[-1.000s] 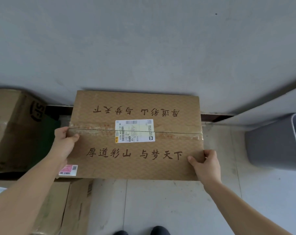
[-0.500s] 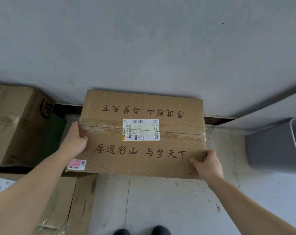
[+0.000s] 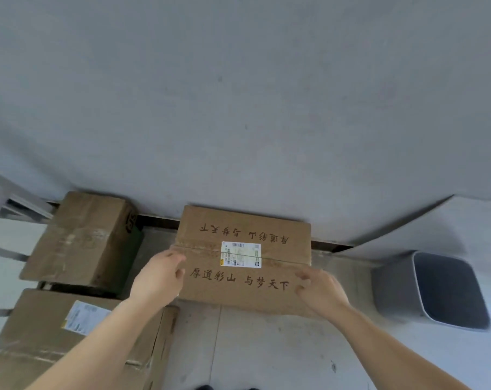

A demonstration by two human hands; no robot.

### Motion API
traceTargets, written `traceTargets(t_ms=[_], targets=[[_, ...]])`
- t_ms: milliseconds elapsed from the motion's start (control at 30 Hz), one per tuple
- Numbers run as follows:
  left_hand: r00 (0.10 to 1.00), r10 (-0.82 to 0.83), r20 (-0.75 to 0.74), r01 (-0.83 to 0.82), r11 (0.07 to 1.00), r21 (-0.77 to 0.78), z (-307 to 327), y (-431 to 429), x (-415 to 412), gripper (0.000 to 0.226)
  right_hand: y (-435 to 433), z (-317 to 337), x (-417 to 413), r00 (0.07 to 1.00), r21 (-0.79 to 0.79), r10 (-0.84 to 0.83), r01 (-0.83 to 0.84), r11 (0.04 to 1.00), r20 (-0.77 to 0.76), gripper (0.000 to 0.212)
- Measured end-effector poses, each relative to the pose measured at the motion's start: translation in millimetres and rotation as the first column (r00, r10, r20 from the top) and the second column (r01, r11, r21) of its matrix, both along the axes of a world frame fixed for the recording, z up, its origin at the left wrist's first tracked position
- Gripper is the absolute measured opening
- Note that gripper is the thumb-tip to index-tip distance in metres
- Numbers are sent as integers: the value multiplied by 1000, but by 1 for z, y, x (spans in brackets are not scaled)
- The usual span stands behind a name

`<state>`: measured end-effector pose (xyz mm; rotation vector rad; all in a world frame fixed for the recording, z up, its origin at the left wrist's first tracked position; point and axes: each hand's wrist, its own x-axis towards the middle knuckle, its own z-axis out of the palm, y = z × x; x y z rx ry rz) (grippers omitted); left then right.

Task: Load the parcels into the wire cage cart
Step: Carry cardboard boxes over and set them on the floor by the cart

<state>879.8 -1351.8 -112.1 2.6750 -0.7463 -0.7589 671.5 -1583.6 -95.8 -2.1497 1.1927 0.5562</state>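
Parcel (image 3: 244,257) sits centre frame, low at the foot of the wall (image 3: 238,108), far edge against it. I can't tell if it rests on the floor (image 3: 266,347) or hangs just above. Top face is up: brown print in two rows, a taped seam across the middle, a white shipping label (image 3: 241,254) on the seam.

Hands are apart, one at each end of the parcel. Left hand (image 3: 159,277) is on the left edge at the seam, fingers curled over the edge, thumb on the top face, so I read that as a grip. Right hand (image 3: 320,291) covers the near right corner with bent fingers on the top face. It's motion-blurred, so I can't tell if it actually holds.

Parcel is not in any cart. A wire frame (image 3: 2,198) of pale metal bars shows at the far left edge, well apart from the parcel. I can't confirm it's the cage.

Left of the parcel is a plain brown box (image 3: 81,240) with a dark logo on its right side. It stands on something dark green. Nearer, at bottom left, is a second carton (image 3: 27,347) with a white label (image 3: 83,316) on top. My left forearm crosses over it.

To the right, a grey bin (image 3: 435,291) stands on the floor, near the parcel but not touching. Shoe tips (image 3: 204,387) are just visible at the bottom edge.
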Motion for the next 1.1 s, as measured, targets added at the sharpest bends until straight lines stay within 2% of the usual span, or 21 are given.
traceTargets(t_ms=[233,400,567,733,967,1100], targets=[[981,-33,193,26,999,35,129,28,-34,27,21,125,14,959,-146,280,-271,951,46,31],[947,50,318,-61,998,24,208,57,-81,25,45,200,11,845,-261,527,-491,831,87,30],[897,196,395,-214,977,2,271,113,-147,23,92,263,-5,637,-336,761,-695,636,121,36],[813,324,484,-366,931,-8,331,186,-216,21,164,318,-10,404,-423,891,-785,453,205,37],[639,590,493,-673,739,-13,388,315,-311,31,296,373,-16,68,-517,977,-840,166,203,31],[505,688,521,-796,605,-28,415,390,-383,30,388,395,-38,-124,-563,976,-826,0,181,38]])
